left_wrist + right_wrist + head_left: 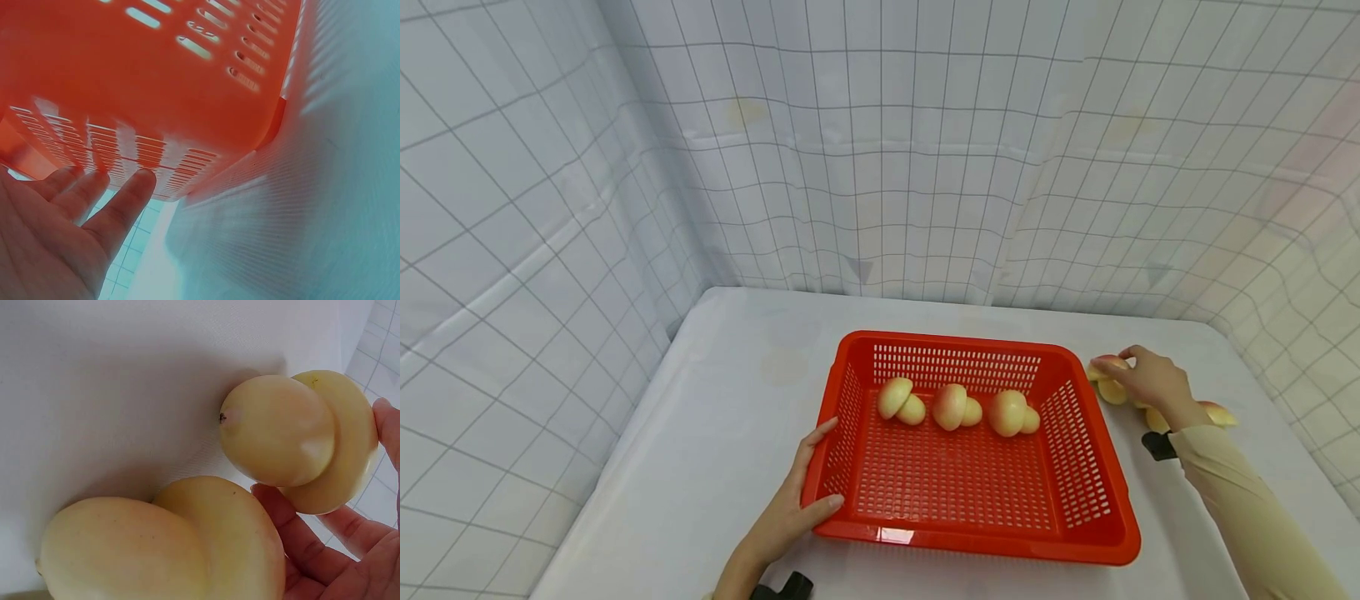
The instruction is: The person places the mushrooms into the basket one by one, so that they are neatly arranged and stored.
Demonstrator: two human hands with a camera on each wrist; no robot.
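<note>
My left hand (786, 508) rests at the left rim of a red plastic basket (1000, 546), thumb and forefinger reaching over the edge. In the left wrist view, its other fingers (128, 203) lie fairly straight along the slotted outer wall. Right of the basket, my right hand (1153, 383) pinches the cap of a yellowish, red-tinged toy mushroom (275, 431) between thumb and fingers. Close beside it lies another toy mushroom (125, 550). Three similar mushrooms sit in a row towards the basket's back: left one (895, 398), middle one (951, 407), right one (1009, 413).
More mushrooms (1217, 414) lie near my right wrist, partly hidden by it. A white cloth covers the table (730, 400). White curtains with a dark grid (880, 167) hang behind it and at both sides. Black straps (1159, 446) circle the wrists.
</note>
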